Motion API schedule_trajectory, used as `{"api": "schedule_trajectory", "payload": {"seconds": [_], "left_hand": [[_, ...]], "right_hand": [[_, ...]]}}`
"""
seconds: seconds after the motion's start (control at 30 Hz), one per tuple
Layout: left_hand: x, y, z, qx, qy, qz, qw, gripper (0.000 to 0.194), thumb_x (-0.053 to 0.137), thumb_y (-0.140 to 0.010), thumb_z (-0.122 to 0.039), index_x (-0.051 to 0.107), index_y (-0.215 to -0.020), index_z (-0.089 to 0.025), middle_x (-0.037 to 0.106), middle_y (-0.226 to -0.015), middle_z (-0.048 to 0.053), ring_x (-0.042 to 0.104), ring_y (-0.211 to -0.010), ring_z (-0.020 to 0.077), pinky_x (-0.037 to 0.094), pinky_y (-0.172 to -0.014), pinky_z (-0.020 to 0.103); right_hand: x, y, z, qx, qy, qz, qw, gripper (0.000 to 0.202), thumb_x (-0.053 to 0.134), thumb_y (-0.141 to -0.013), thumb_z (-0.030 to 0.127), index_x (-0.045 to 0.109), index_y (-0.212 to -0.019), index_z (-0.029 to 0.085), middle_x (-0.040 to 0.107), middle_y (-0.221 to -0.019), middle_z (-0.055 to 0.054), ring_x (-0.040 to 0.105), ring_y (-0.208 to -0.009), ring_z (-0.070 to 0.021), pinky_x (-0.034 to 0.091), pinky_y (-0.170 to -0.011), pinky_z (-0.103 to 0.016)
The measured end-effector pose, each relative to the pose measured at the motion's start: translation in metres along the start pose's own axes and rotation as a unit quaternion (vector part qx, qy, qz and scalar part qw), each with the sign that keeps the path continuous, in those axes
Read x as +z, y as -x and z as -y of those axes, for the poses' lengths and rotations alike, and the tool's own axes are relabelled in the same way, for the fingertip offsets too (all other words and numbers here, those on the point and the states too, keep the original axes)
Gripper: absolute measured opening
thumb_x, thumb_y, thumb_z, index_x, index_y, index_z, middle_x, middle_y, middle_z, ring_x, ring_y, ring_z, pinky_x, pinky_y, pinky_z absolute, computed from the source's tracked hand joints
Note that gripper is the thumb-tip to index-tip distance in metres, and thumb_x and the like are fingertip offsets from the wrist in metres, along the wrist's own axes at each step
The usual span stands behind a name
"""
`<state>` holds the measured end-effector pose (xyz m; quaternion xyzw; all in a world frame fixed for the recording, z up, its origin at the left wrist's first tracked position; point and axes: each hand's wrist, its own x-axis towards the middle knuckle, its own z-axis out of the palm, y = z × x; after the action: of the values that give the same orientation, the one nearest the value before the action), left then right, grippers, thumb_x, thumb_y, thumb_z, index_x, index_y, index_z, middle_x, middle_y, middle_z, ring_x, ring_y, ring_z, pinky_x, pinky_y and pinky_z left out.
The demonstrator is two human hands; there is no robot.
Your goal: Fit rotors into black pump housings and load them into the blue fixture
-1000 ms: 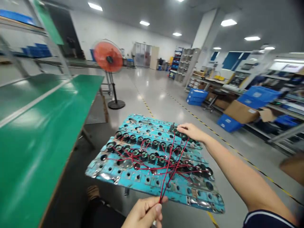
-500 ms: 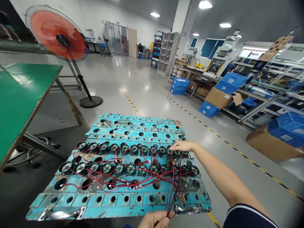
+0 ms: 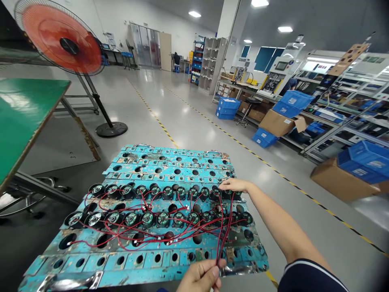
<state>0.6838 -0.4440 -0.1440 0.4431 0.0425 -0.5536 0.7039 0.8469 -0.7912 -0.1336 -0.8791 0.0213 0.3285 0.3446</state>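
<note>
Grey shop floor (image 3: pixel 136 125) fills 12 o'clock, orange fan (image 3: pixel 60 38) at 10, green table (image 3: pixel 27 105) at 9, blue bins (image 3: pixel 227 107) at 1. Teal board (image 3: pixel 136 275) sits at 6, right in front of me, carrying two rows of round black units, far row (image 3: pixel 167 192) and near row (image 3: pixel 163 219). Main risk is a snag: loose red leads cross all over the near row, so pulling my red-and-dark wires (image 3: pixel 218 254) could drag a neighbour's lead or strain a joint. Pulling toward 6 might also tip a far-row unit if nothing holds it down. Pose: left hand (image 3: pixel 200 275) is low at the board's 5 o'clock edge, thumb and finger pinched on those wires, which run up to the far row's 3 o'clock end. Right arm reaches in from 4, nearly straight, right hand (image 3: pixel 234 185) palm-down over that same end, fingers toward 9. Can't tell if it grips or just rests.
</note>
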Motion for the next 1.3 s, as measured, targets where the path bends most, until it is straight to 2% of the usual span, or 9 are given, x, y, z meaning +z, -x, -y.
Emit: {"api": "schedule_trajectory", "payload": {"seconds": [0.47,0.67,0.77,0.87,1.03,1.1,1.17,1.23,1.3], "left_hand": [[0.007,-0.019,0.003,-0.037,0.048,0.013,0.998,0.082,0.086,-0.053,-0.068,0.074,-0.111,-0.012,0.060,-0.067,-0.002,0.055,-0.053,0.0079,0.035,-0.054,0.021],[0.009,-0.026,0.005,-0.042,0.053,0.021,0.997,0.074,0.086,-0.053,-0.068,0.073,-0.100,-0.012,0.058,-0.066,-0.003,0.055,-0.053,0.0070,0.034,-0.054,0.019],[0.008,-0.029,0.004,-0.036,0.042,0.022,0.998,0.072,0.085,-0.054,-0.069,0.073,-0.098,-0.013,0.058,-0.066,-0.003,0.054,-0.053,0.0072,0.035,-0.055,0.020],[0.008,-0.031,0.004,-0.023,0.011,0.015,1.000,0.073,0.083,-0.055,-0.071,0.073,-0.098,-0.012,0.060,-0.068,-0.002,0.055,-0.054,0.0085,0.034,-0.055,0.021],[0.013,-0.027,-0.003,0.092,-0.133,-0.034,0.986,0.069,0.068,-0.074,-0.072,0.070,-0.111,-0.014,0.068,-0.075,0.003,0.064,-0.060,0.0149,0.045,-0.064,0.027],[0.016,-0.023,-0.018,0.147,-0.249,-0.065,0.955,0.050,0.060,-0.088,-0.059,0.067,-0.116,-0.018,0.070,-0.077,0.004,0.068,-0.065,0.0175,0.049,-0.068,0.028],[0.018,-0.020,-0.044,0.202,-0.424,-0.084,0.879,0.030,0.051,-0.098,-0.040,0.068,-0.114,-0.021,0.073,-0.084,0.006,0.070,-0.073,0.0191,0.051,-0.071,0.027],[0.019,-0.023,-0.077,0.248,-0.623,-0.086,0.737,0.030,0.045,-0.099,-0.021,0.067,-0.119,-0.023,0.074,-0.095,0.008,0.071,-0.082,0.0210,0.052,-0.074,0.029],[0.020,-0.033,-0.109,0.257,-0.786,-0.079,0.557,0.043,0.045,-0.094,-0.006,0.060,-0.132,-0.019,0.072,-0.101,0.011,0.070,-0.088,0.0240,0.054,-0.076,0.033]], "right_hand": [[-0.003,-0.003,-0.021,-0.017,-0.046,-0.001,0.999,0.089,0.083,-0.062,0.061,0.057,-0.138,0.022,0.070,-0.100,-0.004,0.064,-0.089,-0.0196,0.047,-0.087,-0.032],[0.012,-0.003,-0.018,-0.017,-0.065,-0.124,0.990,0.072,0.078,-0.064,0.066,0.069,-0.122,0.023,0.070,-0.094,-0.004,0.061,-0.085,-0.0203,0.047,-0.080,-0.032],[0.011,0.022,-0.018,0.004,-0.080,-0.255,0.964,0.064,0.054,-0.082,0.076,0.072,-0.109,0.021,0.068,-0.093,-0.006,0.059,-0.089,-0.0220,0.046,-0.079,-0.032],[0.017,0.069,-0.017,0.044,-0.108,-0.314,0.942,0.075,0.029,-0.091,0.077,0.073,-0.089,0.016,0.058,-0.062,-0.003,0.053,-0.062,-0.0172,0.042,-0.060,-0.029],[0.063,0.126,0.005,0.050,-0.233,-0.180,0.954,0.066,0.050,-0.085,0.077,0.074,-0.089,0.015,0.047,-0.047,0.004,0.032,-0.036,-0.0071,0.025,-0.040,-0.023],[0.078,0.128,0.016,0.034,-0.347,-0.140,0.927,0.062,0.059,-0.081,0.074,0.072,-0.104,0.017,0.052,-0.054,0.005,0.033,-0.035,-0.0052,0.023,-0.037,-0.020],[0.084,0.122,0.021,0.023,-0.419,-0.155,0.894,0.062,0.067,-0.077,0.071,0.070,-0.109,0.018,0.053,-0.059,0.005,0.038,-0.038,-0.0048,0.029,-0.038,-0.019],[0.082,0.114,0.018,0.021,-0.417,-0.191,0.888,0.060,0.069,-0.074,0.070,0.069,-0.104,0.018,0.056,-0.064,0.004,0.045,-0.043,-0.0058,0.040,-0.043,-0.020],[0.077,0.107,0.010,0.023,-0.376,-0.221,0.900,0.057,0.070,-0.073,0.070,0.069,-0.096,0.018,0.061,-0.069,0.001,0.052,-0.050,-0.0078,0.044,-0.049,-0.022]]}}
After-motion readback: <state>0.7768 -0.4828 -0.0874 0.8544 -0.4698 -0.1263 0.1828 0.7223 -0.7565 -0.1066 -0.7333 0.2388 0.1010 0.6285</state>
